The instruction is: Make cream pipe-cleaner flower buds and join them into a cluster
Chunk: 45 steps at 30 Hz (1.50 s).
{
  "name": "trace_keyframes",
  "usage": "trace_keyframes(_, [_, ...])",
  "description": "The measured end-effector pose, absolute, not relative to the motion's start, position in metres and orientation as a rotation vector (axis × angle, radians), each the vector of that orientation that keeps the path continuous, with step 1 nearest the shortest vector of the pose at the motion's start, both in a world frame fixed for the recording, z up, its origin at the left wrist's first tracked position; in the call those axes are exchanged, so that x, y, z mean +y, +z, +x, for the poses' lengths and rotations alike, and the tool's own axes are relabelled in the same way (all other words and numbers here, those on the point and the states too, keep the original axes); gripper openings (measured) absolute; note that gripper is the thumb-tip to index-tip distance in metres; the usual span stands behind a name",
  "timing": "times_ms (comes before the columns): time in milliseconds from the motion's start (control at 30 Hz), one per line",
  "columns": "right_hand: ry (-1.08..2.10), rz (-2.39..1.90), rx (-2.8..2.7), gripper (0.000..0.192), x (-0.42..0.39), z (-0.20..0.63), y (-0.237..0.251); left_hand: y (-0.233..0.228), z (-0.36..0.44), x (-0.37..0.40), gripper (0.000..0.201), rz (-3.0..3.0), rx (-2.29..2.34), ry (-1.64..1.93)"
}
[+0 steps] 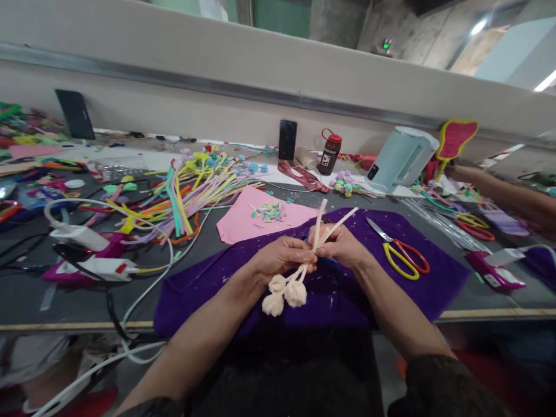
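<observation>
Right now my left hand (282, 258) and right hand (341, 246) pinch cream pipe-cleaner stems (324, 229) over the purple cloth (434, 272); I fear a loose grip lets the pom-pom heads (284, 292) splay apart.

Fuzzy stems on soft cloth

The cream pipe-cleaner stems (299, 272) look fuzzy, their ball ends tufted; the purple cloth (434, 278) is matt felt, and the scissors (402, 255) have glossy plastic handles and metal blades.

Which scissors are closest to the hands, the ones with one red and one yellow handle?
Yes: the scissors with one yellow and one red handle on the purple felt cloth lie nearest the right hand; the other scissors lie farther right.
</observation>
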State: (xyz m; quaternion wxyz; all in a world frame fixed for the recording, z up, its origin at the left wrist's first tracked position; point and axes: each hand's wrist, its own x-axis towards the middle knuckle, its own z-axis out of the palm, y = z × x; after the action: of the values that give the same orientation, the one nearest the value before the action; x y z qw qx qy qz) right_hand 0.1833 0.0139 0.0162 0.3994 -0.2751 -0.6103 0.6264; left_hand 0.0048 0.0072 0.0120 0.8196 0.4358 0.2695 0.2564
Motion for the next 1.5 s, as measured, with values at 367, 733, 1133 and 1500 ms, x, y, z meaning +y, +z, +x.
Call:
trace_keyframes(367, [1.587, -0.596, -1.620, 0.017, 0.014, 0.184, 0.016, 0.013, 0.009, 0.003, 0.016, 0.990, 0.514, 0.488])
trace_keyframes(733, [1.449, -0.681, -1.447, 0.008, 0.013, 0.179, 0.015, 0.022, 0.009, 0.001, 0.016, 1.242, 0.698, 0.790])
trace_keyframes(1133, [1.318, -0.650, -1.489, 0.007, 0.015, 0.179, 0.016, 0.020, 0.007, 0.002, 0.022, 1.241, 0.789, 0.803])
trace_keyframes(1500, [1.516, -0.615, -1.451, 0.013, 0.021, 0.181, 0.007, 0.017, 0.007, 0.006, 0.019, 0.993, 0.651, 0.578])
